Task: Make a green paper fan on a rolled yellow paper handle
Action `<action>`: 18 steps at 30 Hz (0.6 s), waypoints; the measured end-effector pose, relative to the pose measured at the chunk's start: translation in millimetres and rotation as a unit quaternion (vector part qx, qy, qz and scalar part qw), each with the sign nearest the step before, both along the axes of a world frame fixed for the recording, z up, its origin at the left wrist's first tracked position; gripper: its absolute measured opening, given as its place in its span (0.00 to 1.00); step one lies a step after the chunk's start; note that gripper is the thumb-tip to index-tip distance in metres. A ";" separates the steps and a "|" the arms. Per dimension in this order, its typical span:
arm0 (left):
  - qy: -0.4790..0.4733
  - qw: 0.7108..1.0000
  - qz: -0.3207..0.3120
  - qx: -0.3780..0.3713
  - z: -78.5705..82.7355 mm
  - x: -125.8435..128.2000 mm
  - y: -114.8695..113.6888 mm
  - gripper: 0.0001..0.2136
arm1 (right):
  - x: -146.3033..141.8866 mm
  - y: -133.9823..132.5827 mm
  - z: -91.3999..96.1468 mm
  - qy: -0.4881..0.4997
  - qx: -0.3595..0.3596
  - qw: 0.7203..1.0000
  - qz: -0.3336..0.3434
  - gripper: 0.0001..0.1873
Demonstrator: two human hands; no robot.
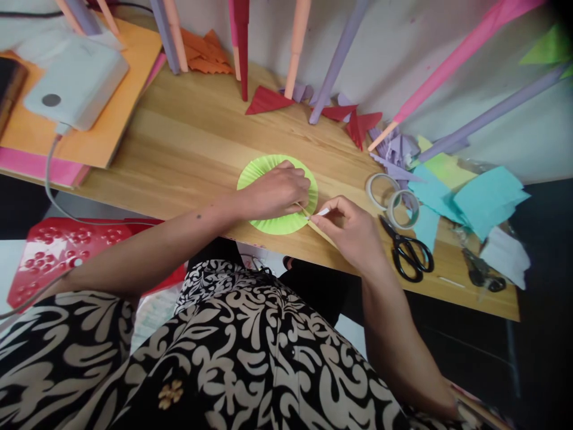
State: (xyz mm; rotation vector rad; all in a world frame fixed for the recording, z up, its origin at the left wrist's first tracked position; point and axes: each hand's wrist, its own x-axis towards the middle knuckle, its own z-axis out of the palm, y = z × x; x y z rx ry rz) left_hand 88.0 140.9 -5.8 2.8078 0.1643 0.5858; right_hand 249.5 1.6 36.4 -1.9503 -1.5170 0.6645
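Out from a black-and-cream patterned top (268, 358), both bare forearms angle forward and inward, and the hands come together at a green pleated disc (278, 222) by the near edge of the wooden table (179, 131). Here's the left hand (282, 188), knuckles up, fingers curled down, covering the disc's middle — whether its fingertips grip anything, I can't tell. The right hand (349, 227) sits at the disc's right rim, thumb and forefinger pinching a small white piece (324, 212), and a thin yellowish strip (303, 210) shows between the two hands.

Nearer than the disc and left, a red plastic seat (49, 251) shows past the left forearm. Right of the disc lie black-handled scissors (399, 240), smaller scissors (478, 278) farther right, then two tape rolls (416, 214) and turquoise paper (487, 197). Far left of the disc, a pale power bank (76, 83) with its cable plugged in rests on an orange sheet (134, 65); it bears a dark round mark, any lettering too blurred to read. Beyond the disc, red paper triangles (268, 100), purple scraps (400, 149) and orange scraps (206, 54) crowd the back edge — paper tubes (338, 65) slanting up among them.
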 end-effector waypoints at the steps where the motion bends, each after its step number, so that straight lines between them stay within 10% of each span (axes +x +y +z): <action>1: 0.000 1.000 -0.001 -0.001 0.2 0.2 -0.1 0.10 | -1.2 -0.3 -1.2 0.001 -0.004 1.000 0.001 0.09; 18: 0.019 0.999 -0.002 -0.035 7.3 -1.3 -1.3 0.09 | -23.0 -13.9 -29.2 -0.061 0.074 0.994 -0.053 0.24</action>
